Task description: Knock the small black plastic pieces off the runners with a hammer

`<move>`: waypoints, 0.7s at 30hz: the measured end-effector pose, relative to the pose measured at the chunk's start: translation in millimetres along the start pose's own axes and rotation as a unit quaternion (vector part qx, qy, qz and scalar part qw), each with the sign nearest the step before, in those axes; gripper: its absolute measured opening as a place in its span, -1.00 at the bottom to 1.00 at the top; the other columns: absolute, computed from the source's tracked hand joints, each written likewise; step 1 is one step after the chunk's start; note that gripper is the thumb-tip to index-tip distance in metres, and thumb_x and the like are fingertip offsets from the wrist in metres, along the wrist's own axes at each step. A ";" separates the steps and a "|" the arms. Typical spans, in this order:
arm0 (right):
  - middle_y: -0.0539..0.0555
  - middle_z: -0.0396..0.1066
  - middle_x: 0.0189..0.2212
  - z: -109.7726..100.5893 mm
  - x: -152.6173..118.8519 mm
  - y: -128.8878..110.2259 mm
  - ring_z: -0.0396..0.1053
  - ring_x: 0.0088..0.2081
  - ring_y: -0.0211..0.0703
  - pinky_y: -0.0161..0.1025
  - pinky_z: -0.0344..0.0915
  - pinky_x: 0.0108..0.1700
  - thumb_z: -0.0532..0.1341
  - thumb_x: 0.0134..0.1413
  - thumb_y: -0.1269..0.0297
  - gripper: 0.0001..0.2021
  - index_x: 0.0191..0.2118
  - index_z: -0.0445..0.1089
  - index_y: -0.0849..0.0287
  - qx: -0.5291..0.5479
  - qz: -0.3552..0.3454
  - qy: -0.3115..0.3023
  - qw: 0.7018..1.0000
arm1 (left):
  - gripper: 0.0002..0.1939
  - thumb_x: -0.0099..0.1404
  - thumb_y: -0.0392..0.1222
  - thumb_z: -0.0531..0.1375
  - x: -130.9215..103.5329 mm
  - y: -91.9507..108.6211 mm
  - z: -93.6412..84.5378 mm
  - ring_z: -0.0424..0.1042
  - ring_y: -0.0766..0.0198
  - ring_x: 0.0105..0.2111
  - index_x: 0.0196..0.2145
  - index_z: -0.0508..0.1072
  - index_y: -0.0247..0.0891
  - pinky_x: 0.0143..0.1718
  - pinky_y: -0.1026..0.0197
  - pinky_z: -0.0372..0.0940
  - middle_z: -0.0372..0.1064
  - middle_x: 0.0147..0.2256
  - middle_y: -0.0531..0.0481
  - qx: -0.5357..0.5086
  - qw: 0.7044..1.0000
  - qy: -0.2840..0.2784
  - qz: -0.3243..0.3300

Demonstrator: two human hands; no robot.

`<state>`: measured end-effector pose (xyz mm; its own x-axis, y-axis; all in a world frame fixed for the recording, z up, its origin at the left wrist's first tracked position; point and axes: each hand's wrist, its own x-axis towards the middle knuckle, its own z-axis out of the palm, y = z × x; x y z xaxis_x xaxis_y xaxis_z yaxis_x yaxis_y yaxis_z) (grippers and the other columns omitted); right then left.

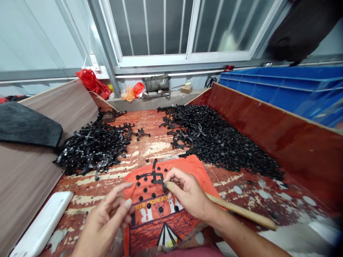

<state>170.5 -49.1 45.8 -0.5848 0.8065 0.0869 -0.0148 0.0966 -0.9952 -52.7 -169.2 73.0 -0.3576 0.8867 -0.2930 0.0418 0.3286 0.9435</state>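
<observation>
An orange printed cloth (193,167) lies on the worn red table, with several small round black pieces (160,209) spread over it. My right hand (184,191) is over the cloth, its thumb and fingers pinched on one arm of a black branched part (158,177). That part rests over the round pieces near the top of the cloth. To the left, at the cloth's edge, my left hand (111,214) is held with thumb and fingers apart and nothing between them. A wooden stick (241,210) lies under my right forearm.
Heaps of black parts lie at the left (91,146) and right (227,142). Boards (254,128) wall in the table's sides. A white case (41,223) sits front left, a blue crate (281,89) at the right. Plastic bags (95,84) are at the back.
</observation>
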 end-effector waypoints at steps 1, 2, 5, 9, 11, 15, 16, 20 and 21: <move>-0.06 0.41 -0.50 0.1 1.7 0.3 0.39 -0.53 -0.30 -0.36 0.25 -0.45 0.22 0.23 0.19 -0.85 -0.27 0.33 0.16 0.068 0.023 -0.015 0.997 | -0.33 0.02 0.10 0.40 -0.5 -1.2 -8.3 0.47 0.16 -0.37 0.08 0.46 -0.13 -0.36 0.27 0.36 0.51 -0.40 -0.01 0.037 0.998 0.036 0.026; -0.04 0.44 -0.50 0.2 3.4 0.3 0.38 -0.56 -0.32 -0.38 0.24 -0.49 0.24 0.22 0.14 -0.80 -0.27 0.31 0.16 0.138 0.048 -0.030 0.989 | -0.36 -0.01 0.10 0.42 -0.5 -1.9 -15.5 0.48 0.13 -0.30 0.03 0.51 -0.10 -0.28 0.27 0.37 0.52 -0.34 -0.01 0.074 0.993 0.078 0.052; -0.01 0.48 -0.51 0.4 6.1 -0.5 0.33 -0.63 -0.38 -0.44 0.24 -0.56 0.33 0.13 0.13 -0.73 -0.32 0.28 0.18 0.312 0.121 -0.059 0.941 | -0.43 -0.04 0.12 0.42 -0.3 -1.2 -25.3 0.46 0.05 -0.15 -0.05 0.56 -0.07 -0.17 0.25 0.38 0.54 -0.18 -0.04 0.114 0.980 0.145 0.080; -0.05 0.46 -0.54 4.8 3.5 1.4 0.30 -0.67 -0.40 -0.45 0.28 -0.58 0.37 0.08 0.24 -0.75 -0.36 0.27 0.19 0.433 0.198 -0.067 0.877 | -0.38 0.00 0.10 0.42 -3.4 2.2 -4.1 0.38 -0.08 0.07 0.02 0.52 -0.11 -0.23 0.19 0.46 0.43 0.07 -0.13 -0.014 0.997 0.072 0.023; -0.05 0.46 -0.54 10.4 0.8 3.6 0.31 -0.67 -0.39 -0.43 0.32 -0.57 0.36 0.09 0.25 -0.76 -0.35 0.29 0.20 0.457 0.212 -0.066 0.862 | -0.31 -0.01 0.07 0.44 -5.3 3.7 15.5 0.32 -0.12 0.14 0.09 0.47 -0.09 -0.27 0.18 0.48 0.31 0.19 -0.13 -0.079 0.996 0.042 -0.005; -0.02 0.49 -0.53 23.5 -5.1 8.8 0.37 -0.65 -0.38 -0.44 0.32 -0.55 0.35 0.13 0.22 -0.75 -0.34 0.28 0.22 0.465 0.213 -0.065 0.857 | -0.34 -0.01 0.09 0.44 -4.9 8.2 48.1 0.51 0.01 -0.13 0.04 0.50 -0.19 -0.39 0.21 0.48 0.33 0.15 -0.19 -0.201 0.976 -0.005 -0.083; 0.00 0.50 -0.52 26.4 -6.7 10.5 0.38 -0.64 -0.37 -0.44 0.32 -0.54 0.35 0.12 0.20 -0.74 -0.33 0.28 0.22 0.461 0.213 -0.068 0.859 | -0.39 0.03 0.08 0.43 -3.8 9.5 52.9 0.52 0.07 -0.20 0.00 0.52 -0.23 -0.39 0.20 0.48 0.37 0.11 -0.19 -0.224 0.971 -0.015 -0.083; 0.05 0.52 -0.47 36.3 -11.9 18.4 0.42 -0.62 -0.34 -0.43 0.34 -0.53 0.34 0.11 0.12 -0.69 -0.24 0.26 0.22 0.430 0.205 -0.085 0.875 | -0.61 0.15 0.01 0.38 0.9 12.2 61.3 0.47 0.28 -0.36 -0.13 0.53 -0.26 -0.39 0.23 0.48 0.47 -0.14 -0.10 -0.281 0.956 -0.056 -0.062; 0.05 0.52 -0.47 38.4 -13.0 19.7 0.41 -0.63 -0.34 -0.44 0.32 -0.55 0.33 0.12 0.11 -0.68 -0.24 0.25 0.21 0.411 0.202 -0.090 0.884 | -0.62 0.16 0.00 0.37 1.7 11.6 61.4 0.45 0.31 -0.39 -0.13 0.52 -0.26 -0.40 0.24 0.46 0.46 -0.21 -0.07 -0.292 0.952 -0.067 -0.068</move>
<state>146.6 -80.0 23.4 -0.7955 0.5656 -0.2172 -0.3175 -0.6945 -0.6456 4.4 -143.9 74.0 -0.1994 0.8948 -0.3995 -0.5360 0.2417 0.8089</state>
